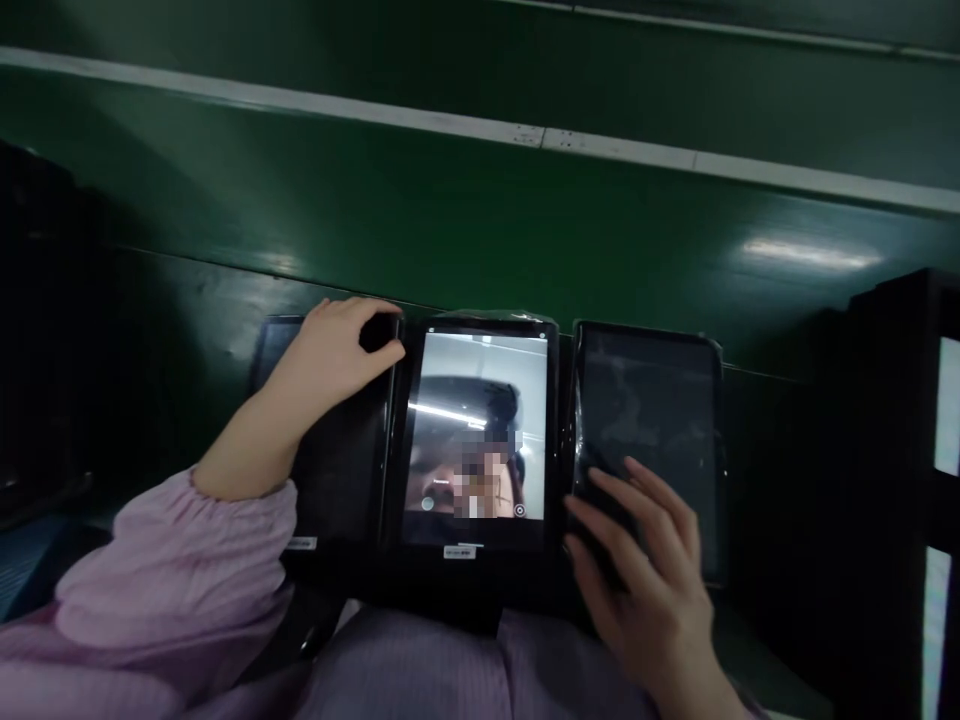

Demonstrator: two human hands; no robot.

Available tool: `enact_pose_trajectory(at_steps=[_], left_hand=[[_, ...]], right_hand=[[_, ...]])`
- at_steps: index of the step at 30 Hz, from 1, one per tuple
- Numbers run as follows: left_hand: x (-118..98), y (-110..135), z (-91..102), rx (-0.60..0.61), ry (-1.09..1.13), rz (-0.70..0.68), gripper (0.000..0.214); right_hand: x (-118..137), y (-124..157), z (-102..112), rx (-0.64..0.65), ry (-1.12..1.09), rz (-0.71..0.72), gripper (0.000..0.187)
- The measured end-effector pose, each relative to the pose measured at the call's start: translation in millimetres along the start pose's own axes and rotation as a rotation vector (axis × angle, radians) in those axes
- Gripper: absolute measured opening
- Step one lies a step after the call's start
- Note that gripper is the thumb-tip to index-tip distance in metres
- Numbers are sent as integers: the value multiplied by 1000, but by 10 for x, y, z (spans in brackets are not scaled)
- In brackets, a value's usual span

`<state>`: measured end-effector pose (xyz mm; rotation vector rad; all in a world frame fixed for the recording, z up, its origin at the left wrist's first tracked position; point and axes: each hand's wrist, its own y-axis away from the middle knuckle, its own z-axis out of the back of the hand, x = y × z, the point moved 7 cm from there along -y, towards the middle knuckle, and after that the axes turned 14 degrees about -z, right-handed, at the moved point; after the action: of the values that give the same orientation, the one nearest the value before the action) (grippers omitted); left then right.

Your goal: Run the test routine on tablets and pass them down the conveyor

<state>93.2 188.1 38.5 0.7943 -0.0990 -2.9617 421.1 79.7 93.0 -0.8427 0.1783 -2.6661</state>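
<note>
Green surface [450,220] past edges of tablets [480,400]

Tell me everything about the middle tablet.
The middle tablet has a black frame and lit screen showing a partly pixelated image. A white label sits below; clear, plastic-looking film edges the top. It faces the camera between left tablet and right tablet. The left hand and right hand are close; contact is unclear.

Your middle tablet [478,420] lies face up, its screen lit with a camera view; the left tablet [341,475] and right tablet [651,400] flank it, screens dark.
</note>
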Motion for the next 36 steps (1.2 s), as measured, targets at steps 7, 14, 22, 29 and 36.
enact_pose_trajectory(at_steps=[7, 14, 22, 29, 36], left_hand=[[77, 52, 6, -15, -66, 1, 33], [-9, 38, -12, 52, -247, -6, 39], [-84, 49, -82, 20, -216, -69, 67], [-103, 31, -134, -24, -243, -69, 73], [-97, 0, -143, 13, -279, -28, 70]], right_hand=[[419, 114, -476, 279, -1, 231, 16], [398, 95, -546, 273, 21, 182, 16], [-842, -346, 203, -213, 265, -383, 35], [-1644, -456, 138, -110, -40, -737, 59], [-1704, -539, 43, -131, -148, -632, 53]])
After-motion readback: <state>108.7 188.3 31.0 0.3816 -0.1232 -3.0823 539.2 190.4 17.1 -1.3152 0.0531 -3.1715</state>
